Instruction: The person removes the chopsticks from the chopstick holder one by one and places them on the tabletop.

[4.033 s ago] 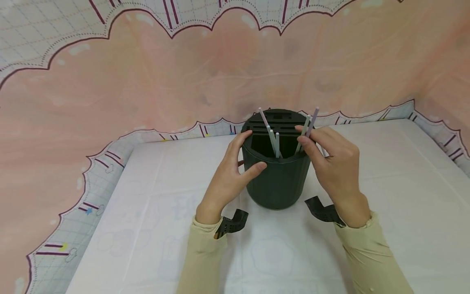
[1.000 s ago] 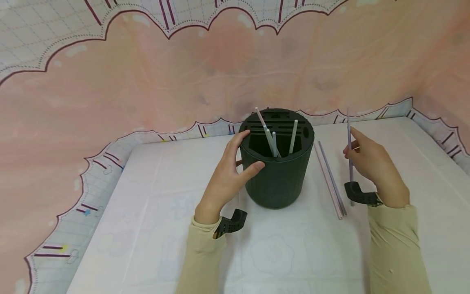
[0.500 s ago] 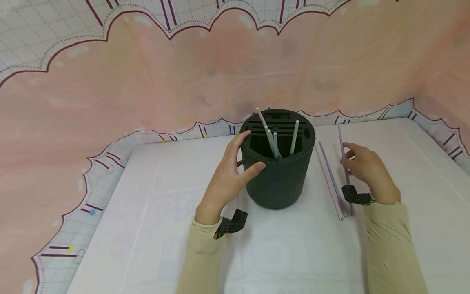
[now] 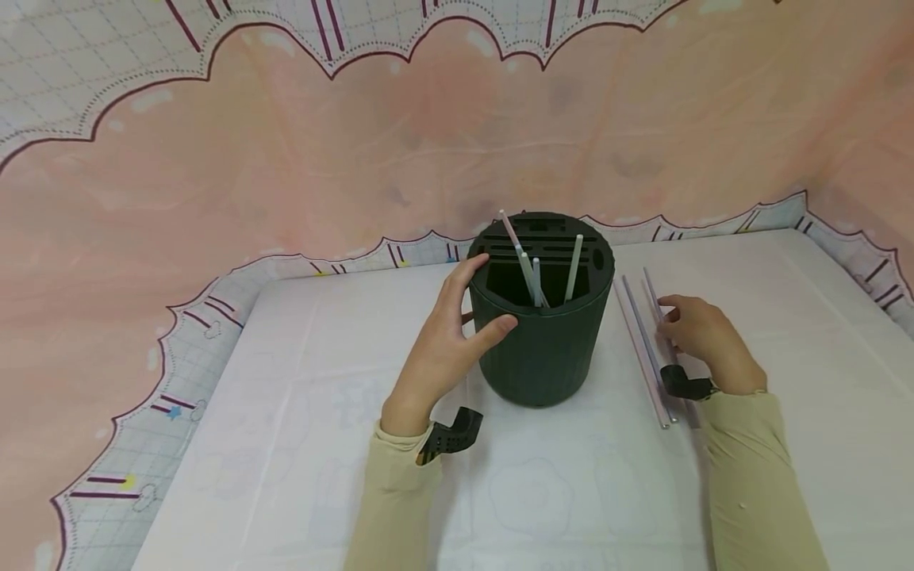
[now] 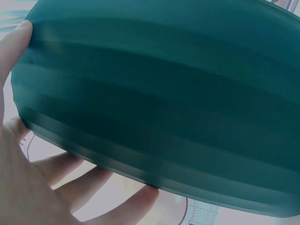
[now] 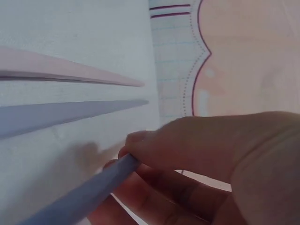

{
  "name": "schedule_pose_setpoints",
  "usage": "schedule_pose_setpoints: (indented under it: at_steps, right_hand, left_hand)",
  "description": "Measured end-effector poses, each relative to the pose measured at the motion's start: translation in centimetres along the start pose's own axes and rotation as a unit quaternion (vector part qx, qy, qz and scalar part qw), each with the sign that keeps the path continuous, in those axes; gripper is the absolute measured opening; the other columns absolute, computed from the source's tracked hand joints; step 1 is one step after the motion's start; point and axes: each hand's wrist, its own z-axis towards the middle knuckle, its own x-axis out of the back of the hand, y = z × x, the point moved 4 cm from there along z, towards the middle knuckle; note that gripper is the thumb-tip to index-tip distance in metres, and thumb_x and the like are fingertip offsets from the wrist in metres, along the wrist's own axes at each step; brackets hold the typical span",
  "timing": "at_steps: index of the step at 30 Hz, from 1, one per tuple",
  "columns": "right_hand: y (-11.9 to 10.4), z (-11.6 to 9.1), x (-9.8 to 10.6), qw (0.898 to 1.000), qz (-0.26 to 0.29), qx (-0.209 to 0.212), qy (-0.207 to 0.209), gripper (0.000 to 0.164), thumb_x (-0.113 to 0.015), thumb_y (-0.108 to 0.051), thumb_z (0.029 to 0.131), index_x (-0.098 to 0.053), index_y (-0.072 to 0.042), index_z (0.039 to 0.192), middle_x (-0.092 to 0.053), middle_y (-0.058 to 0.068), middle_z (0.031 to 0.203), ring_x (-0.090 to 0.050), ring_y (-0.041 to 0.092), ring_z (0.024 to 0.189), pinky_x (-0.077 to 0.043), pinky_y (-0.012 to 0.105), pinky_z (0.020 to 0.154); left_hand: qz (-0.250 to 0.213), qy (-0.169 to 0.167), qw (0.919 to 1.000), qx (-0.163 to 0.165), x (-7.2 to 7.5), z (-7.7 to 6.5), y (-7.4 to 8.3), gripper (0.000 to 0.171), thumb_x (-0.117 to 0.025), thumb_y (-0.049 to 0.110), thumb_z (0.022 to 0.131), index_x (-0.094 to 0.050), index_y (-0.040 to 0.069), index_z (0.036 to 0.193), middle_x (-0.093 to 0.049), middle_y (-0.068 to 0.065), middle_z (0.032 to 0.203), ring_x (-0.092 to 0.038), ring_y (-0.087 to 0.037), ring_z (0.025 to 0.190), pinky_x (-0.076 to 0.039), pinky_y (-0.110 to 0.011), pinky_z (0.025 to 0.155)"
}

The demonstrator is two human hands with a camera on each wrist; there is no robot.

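A dark green pen holder (image 4: 537,349) with a slotted lid stands upright on the table. My left hand (image 4: 443,349) grips its left side, thumb at the front below the rim; in the left wrist view the fingers (image 5: 84,185) bend along its wall. To the right, my right hand (image 4: 703,333) pinches a thin lavender stick (image 6: 89,197) between thumb and fingers, low over the table. Beside it lie a pink stick (image 4: 638,357) and a bluish-lavender stick (image 4: 646,341), side by side. Several pale sticks (image 4: 574,268) lean in the pen holder's front opening.
The table (image 4: 286,476) has a white cloth. Behind it hangs a peach and white patterned cloth (image 4: 357,159). A black curved piece (image 4: 457,430) is worn on the left wrist, another black piece (image 4: 685,385) on the right.
My right hand has gone from the pen holder's opening out to the right with the lavender stick, then lowered it beside the two lying sticks. My left hand has kept its place.
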Motion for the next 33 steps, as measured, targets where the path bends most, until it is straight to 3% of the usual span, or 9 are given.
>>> schedule_pose_setpoints:
  at_steps: [9, 21, 27, 33]
  right_hand:
    - [-0.1, -0.2, -0.6, 0.999, -0.026, 0.015, 0.023, 0.042, -0.049, -0.008, 0.085, -0.044, 0.01, 0.123, -0.051, 0.028, 0.107, -0.051, 0.035, 0.085, -0.045, 0.046, 0.069]
    - [-0.1, -0.1, -0.9, 0.998, -0.042, 0.011, 0.049, 0.039, -0.049, -0.011, 0.086, -0.047, 0.005, 0.121, -0.053, 0.024, 0.103, -0.05, 0.035, 0.083, -0.043, 0.043, 0.062]
    - [-1.1, -0.4, 0.2, 0.99, -0.019, 0.059, 0.123, 0.037, -0.042, -0.014, 0.091, -0.047, 0.003, 0.123, -0.052, 0.025, 0.106, -0.05, 0.038, 0.09, -0.043, 0.048, 0.067]
    - [-3.0, -1.3, 1.4, 0.967, 0.056, 0.123, 0.217, 0.039, -0.039, -0.026, 0.095, -0.049, -0.003, 0.125, -0.052, 0.021, 0.11, -0.048, 0.037, 0.1, -0.042, 0.052, 0.077]
  left_hand:
    - [0.008, -0.001, 1.0, 0.002, -0.1, 0.0, 0.1, 0.071, -0.06, 0.039, 0.083, -0.021, 0.026, 0.141, -0.017, 0.008, 0.145, -0.02, -0.005, 0.129, -0.036, -0.038, 0.097]
    - [0.008, 0.0, 1.0, 0.005, 0.0, -0.2, -0.1, 0.071, -0.061, 0.04, 0.083, -0.022, 0.027, 0.141, -0.017, 0.009, 0.145, -0.02, -0.005, 0.129, -0.036, -0.038, 0.098]
    - [0.009, 0.001, 1.0, 0.002, 0.1, -0.3, 0.0, 0.07, -0.06, 0.039, 0.084, -0.021, 0.026, 0.141, -0.017, 0.007, 0.145, -0.02, -0.006, 0.13, -0.036, -0.039, 0.097]
    - [0.011, 0.0, 0.9999, -0.004, 0.0, -0.4, 0.0, 0.07, -0.06, 0.039, 0.084, -0.021, 0.025, 0.141, -0.017, 0.006, 0.145, -0.02, -0.006, 0.129, -0.037, -0.04, 0.097]
